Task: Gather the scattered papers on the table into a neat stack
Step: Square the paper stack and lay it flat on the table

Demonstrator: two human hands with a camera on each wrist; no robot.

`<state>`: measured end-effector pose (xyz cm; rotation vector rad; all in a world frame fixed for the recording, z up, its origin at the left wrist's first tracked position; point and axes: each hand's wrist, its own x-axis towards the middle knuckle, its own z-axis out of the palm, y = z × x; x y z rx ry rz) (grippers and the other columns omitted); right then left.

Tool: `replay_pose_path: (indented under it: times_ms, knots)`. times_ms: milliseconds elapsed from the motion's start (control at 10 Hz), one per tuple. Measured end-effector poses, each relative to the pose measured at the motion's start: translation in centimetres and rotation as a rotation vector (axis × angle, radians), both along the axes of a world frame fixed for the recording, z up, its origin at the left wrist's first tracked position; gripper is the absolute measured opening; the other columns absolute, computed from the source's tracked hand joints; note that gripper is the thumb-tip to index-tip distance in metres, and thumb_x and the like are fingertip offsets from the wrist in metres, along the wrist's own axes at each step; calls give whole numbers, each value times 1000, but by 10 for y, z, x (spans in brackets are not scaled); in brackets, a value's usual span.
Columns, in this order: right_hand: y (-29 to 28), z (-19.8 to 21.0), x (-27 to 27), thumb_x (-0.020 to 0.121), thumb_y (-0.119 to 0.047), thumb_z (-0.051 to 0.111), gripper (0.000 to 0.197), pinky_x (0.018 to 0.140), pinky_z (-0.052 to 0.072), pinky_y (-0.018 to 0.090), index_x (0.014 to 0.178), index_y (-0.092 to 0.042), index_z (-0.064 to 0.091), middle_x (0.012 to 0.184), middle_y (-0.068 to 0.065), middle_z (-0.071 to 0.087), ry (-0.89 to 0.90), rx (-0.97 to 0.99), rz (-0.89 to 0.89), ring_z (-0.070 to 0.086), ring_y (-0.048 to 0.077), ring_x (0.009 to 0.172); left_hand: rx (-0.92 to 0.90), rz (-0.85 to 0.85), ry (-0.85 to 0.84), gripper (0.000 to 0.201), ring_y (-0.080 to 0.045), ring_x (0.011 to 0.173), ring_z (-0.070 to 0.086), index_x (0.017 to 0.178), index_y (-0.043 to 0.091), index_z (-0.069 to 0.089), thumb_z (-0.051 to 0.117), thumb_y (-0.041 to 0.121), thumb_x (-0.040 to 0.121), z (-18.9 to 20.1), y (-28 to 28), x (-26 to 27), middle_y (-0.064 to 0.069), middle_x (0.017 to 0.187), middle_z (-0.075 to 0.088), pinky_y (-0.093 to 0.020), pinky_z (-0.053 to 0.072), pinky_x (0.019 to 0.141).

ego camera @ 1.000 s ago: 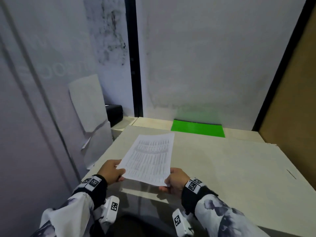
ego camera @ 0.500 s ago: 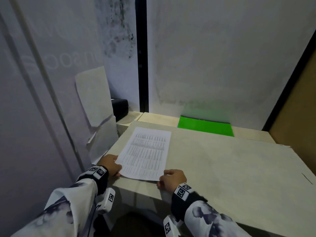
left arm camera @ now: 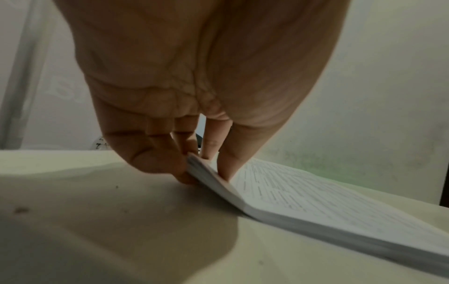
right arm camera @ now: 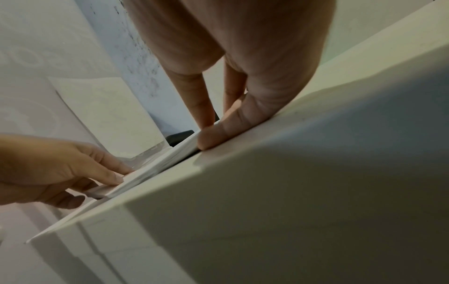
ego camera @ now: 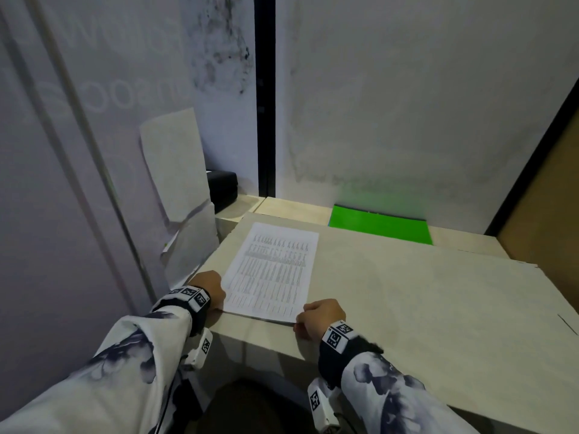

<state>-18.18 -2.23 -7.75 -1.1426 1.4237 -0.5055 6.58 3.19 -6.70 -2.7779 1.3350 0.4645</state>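
Note:
A stack of white printed papers [ego camera: 272,270] lies flat on the pale table [ego camera: 438,302], near its front left corner. My left hand [ego camera: 210,289] pinches the stack's near left edge; in the left wrist view the thumb lies on top and the fingers [left arm camera: 170,163] curl under the lifted paper edge [left arm camera: 218,188]. My right hand [ego camera: 322,316] pinches the near right corner; in the right wrist view its thumb [right arm camera: 218,134] and a finger clamp the stack's edge [right arm camera: 170,157] against the table.
A green sheet [ego camera: 380,228] lies at the table's far edge by the wall. A black box [ego camera: 223,189] sits on a lower ledge at the back left. White sheets [ego camera: 178,189] lean on the left wall. The table's front edge [ego camera: 266,343] runs right under my hands.
The stack, held up off the table a second ago, has come down and now lies flat. Both hands have lowered with it and stay at its near corners.

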Motion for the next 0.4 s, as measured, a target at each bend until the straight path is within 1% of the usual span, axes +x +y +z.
replay_pose_path:
  times_ms: [100, 200, 300, 400]
  knots:
    - [1, 5, -3, 77, 12, 69, 18, 72, 64, 50, 84, -4, 69, 89, 27, 75, -34, 25, 58, 76, 42, 74, -12, 3, -1, 27, -29, 108, 65, 113, 2, 65, 54, 17, 94, -2, 1, 1, -15, 122, 67, -30, 49, 86]
    - [0, 10, -11, 78, 15, 61, 16, 61, 59, 41, 77, 1, 68, 87, 31, 73, -88, 84, 112, 66, 38, 62, -33, 17, 39, 32, -29, 104, 64, 114, 6, 64, 53, 29, 94, 3, 6, -3, -15, 122, 66, -32, 48, 86]
    - [-1, 12, -28, 84, 11, 58, 14, 57, 56, 38, 82, 1, 67, 77, 23, 66, -67, 66, 103, 62, 34, 63, -46, 16, 10, 44, -32, 115, 61, 123, 9, 59, 55, 40, 92, 10, 9, -6, -14, 131, 59, -37, 49, 97]
    - [-2, 6, -53, 81, 8, 60, 11, 51, 51, 33, 77, 4, 70, 62, 18, 62, -91, 86, 141, 60, 30, 54, -71, -49, -43, 55, -36, 126, 54, 137, 16, 53, 54, 46, 91, 19, 7, -30, -15, 142, 51, -42, 44, 105]
